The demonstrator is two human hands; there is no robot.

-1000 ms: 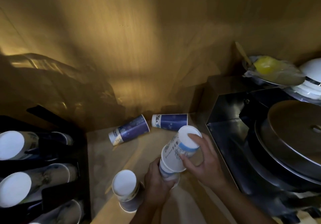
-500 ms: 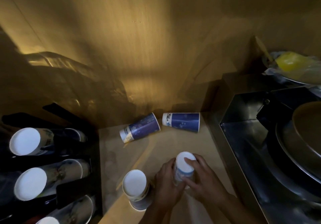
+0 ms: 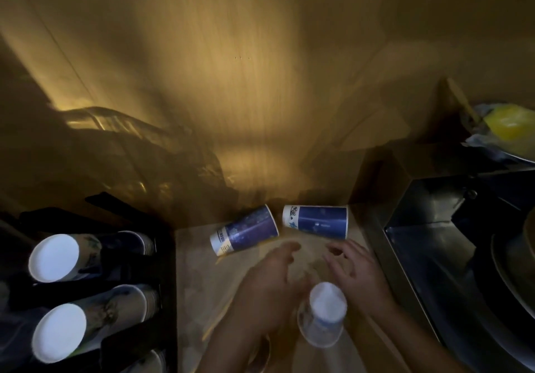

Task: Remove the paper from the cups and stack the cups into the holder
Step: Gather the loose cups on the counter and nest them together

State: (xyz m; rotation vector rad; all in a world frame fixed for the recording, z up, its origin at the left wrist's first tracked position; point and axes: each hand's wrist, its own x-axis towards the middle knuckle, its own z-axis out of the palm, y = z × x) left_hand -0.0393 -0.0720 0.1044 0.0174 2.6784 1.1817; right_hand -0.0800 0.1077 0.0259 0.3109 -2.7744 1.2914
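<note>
Two blue paper cups lie on their sides at the back of the wooden counter, the left cup (image 3: 244, 230) and the right cup (image 3: 317, 221). A stack of upturned cups (image 3: 323, 313) stands bottom-up between my wrists. My left hand (image 3: 270, 283) and my right hand (image 3: 356, 271) both reach forward with fingers spread, holding nothing, a short way from the lying cups. Both hands are blurred. The black cup holder (image 3: 127, 259) at the left carries rows of stacked cups (image 3: 55, 258), white bottoms facing me. The other upturned cup is hidden behind my left arm.
A dark metal appliance (image 3: 428, 236) with a round pan stands right of the counter. A bowl with something yellow under plastic wrap (image 3: 506, 129) sits at the far right. A wooden wall rises close behind the counter.
Both hands let go of the upturned cup stack, which now stands on the counter, and moved forward toward the two lying cups. The camera view has shifted lower and nearer.
</note>
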